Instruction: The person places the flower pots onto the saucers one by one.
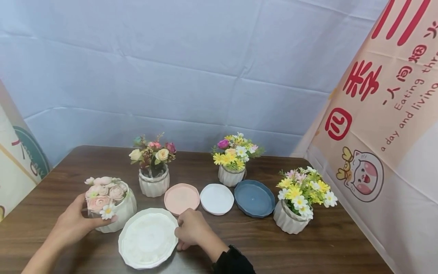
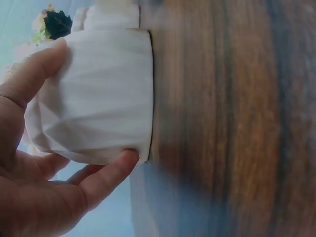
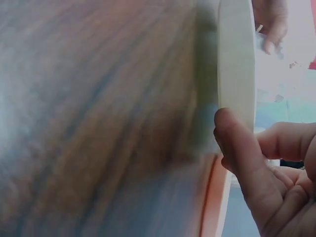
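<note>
At the left of the head view, my left hand (image 1: 73, 222) grips a white ribbed flowerpot (image 1: 126, 209) holding pink and cream artificial flowers (image 1: 102, 193). The left wrist view shows thumb and fingers spread around the wall of this pot (image 2: 98, 94), its base at the wood surface. My right hand (image 1: 192, 228) pinches the right rim of a large white saucer (image 1: 148, 238), which lies just right of that pot. Seen from the right wrist, the saucer (image 3: 237, 64) is edge-on between thumb and fingers, with a shadowed band along its underside.
Behind the large saucer, a pink saucer (image 1: 182, 198), a small white saucer (image 1: 217, 199) and a blue saucer (image 1: 254, 198) form a row. Potted flowers stand at back left (image 1: 154, 182), back middle (image 1: 231, 176) and right (image 1: 291, 219) on the wooden table (image 1: 267, 251).
</note>
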The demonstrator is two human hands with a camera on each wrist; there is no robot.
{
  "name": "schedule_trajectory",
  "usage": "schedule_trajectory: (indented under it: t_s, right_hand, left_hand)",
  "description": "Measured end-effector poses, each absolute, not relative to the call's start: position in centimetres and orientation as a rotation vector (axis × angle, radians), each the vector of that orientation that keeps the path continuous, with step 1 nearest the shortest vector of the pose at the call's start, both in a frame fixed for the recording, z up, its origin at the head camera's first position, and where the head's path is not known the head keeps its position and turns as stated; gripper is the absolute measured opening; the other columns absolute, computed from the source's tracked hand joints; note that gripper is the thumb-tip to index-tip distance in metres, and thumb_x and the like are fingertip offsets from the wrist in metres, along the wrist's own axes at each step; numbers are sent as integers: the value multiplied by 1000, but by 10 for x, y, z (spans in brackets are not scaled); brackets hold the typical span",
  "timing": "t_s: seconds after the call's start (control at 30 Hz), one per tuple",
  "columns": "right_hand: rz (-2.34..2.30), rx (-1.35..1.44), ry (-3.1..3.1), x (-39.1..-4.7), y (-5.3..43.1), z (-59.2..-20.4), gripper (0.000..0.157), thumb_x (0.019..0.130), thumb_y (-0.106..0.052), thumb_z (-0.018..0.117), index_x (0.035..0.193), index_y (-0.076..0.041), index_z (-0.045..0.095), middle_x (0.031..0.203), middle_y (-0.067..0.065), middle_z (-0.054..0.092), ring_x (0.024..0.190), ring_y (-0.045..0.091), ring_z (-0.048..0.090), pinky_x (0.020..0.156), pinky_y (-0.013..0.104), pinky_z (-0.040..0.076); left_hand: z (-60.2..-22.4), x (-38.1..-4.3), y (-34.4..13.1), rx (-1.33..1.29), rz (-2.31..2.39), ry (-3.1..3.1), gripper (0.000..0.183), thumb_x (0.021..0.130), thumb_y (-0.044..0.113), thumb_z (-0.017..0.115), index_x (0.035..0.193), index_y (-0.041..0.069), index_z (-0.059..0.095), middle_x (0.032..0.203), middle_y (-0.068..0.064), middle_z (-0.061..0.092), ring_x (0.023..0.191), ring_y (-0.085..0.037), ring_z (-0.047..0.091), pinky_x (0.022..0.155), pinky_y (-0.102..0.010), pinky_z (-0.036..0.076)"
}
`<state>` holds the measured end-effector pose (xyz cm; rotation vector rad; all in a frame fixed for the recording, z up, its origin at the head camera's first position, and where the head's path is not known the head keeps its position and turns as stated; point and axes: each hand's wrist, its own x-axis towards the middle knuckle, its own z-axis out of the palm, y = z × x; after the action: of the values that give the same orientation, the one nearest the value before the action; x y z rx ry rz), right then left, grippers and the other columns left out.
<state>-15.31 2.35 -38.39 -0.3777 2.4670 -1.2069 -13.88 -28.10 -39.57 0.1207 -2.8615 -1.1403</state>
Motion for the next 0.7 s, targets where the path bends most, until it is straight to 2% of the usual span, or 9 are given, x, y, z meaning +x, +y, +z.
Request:
schedule_trajectory:
  t_s: [0.3,0.53,0.7]
  right_hand:
    - [-1275,-413,2423,-156,28,-378,17,75,11,51,65,-1,58,45,5,54,37,14,56,38,26,48]
    - [-1253,-454,2415,-150,19,-380,21,74,12,51,58,-2,53,44,5,53,36,13,55,37,25,47]
    - [-1173,-505,2455,-143,9,-384,21,72,12,53,57,-3,56,42,2,51,34,10,53,36,21,45]
  left_hand:
    - [-396,-139,-282,119,-1136,-2868,107,67,48,79,133,-14,22,120,-36,44,103,-48,48,75,-54,42]
    - [-395,-140,-284,91,-1131,-2871,106,67,46,80,132,-15,22,119,-37,43,102,-48,48,74,-53,43]
    - [-394,-142,-283,69,-1142,-2874,105,67,44,81,132,-14,23,117,-35,45,100,-46,49,72,-52,44]
